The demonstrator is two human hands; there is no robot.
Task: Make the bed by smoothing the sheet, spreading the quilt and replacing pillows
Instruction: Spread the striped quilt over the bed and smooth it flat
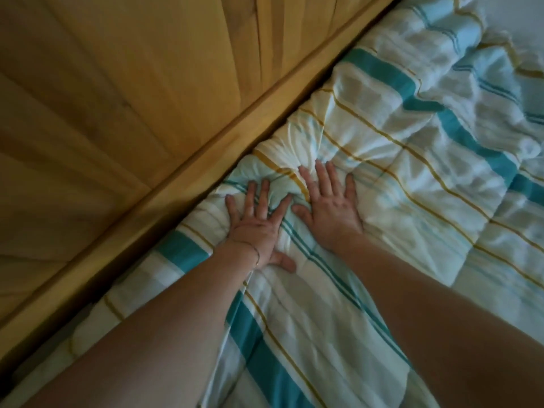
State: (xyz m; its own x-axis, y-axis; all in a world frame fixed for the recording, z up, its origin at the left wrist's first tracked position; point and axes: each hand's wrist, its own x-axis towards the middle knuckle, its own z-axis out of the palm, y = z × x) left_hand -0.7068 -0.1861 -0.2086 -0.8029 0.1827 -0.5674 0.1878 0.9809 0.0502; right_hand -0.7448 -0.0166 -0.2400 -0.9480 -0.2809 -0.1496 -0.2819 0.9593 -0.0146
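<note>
One quilt (382, 178), white with teal bands and thin mustard lines, spread rumpled over the bed, its near edge lying right against a wooden rail (188, 172). Puffed into a soft ridge beside that rail, creases fanning out from the spot under the palms. Further right, bunched in deeper folds toward the far corner.

Two hands, both flat on the quilt near the rail, just beside each other with a bulge of cloth between them. Left hand (256, 228): fingers straight and splayed, thumb stuck out to the side, palm pressing down, gripping nothing. Thin bracelet (256, 254) at that wrist. Right hand (329, 207): fingers likewise straight and spread, palm down, pressing the fabric, nothing held. Two bare forearms reaching in from the lower edge, both stretched nearly straight, angled toward the rail.

Beyond the rail, one wall of wooden panelling (117, 83), boards running lengthwise, filling the upper left.
</note>
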